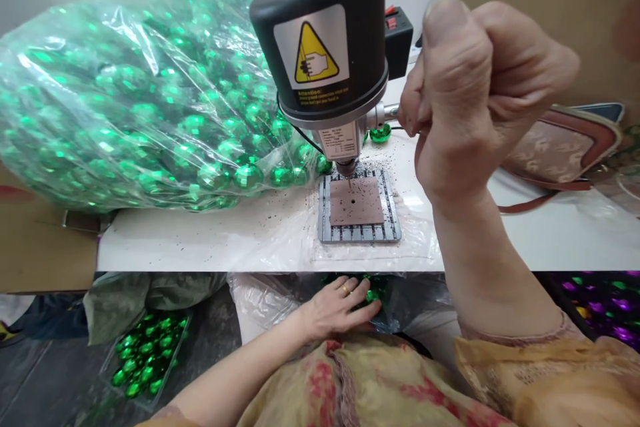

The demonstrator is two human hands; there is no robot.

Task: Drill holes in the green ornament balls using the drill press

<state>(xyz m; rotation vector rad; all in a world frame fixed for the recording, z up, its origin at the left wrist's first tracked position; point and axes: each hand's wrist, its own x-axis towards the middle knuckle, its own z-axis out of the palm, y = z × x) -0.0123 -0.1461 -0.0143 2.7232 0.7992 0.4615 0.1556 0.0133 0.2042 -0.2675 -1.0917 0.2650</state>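
A small bench drill press (320,33) with a black motor cover and a yellow warning label stands on the table. Closed in a fist, my right hand (465,93) grips the drill press handle (390,112) at the machine's right side. Under the chuck (347,167), a thin bit points down at a brown board (357,210) with a dark hole. That board lies on a slotted metal base plate (360,235), sprinkled with dark shavings. Below the table edge, my left hand (340,307) has its fingers spread over shiny green balls (373,295) in a clear plastic bag on my lap.
A large clear bag of green balls (150,107) fills the table's left side. A patterned purse (555,147) and a cardboard box (600,27) are at the right. On the floor sits a clear bin of green balls (145,353). Purple balls (600,307) show at lower right.
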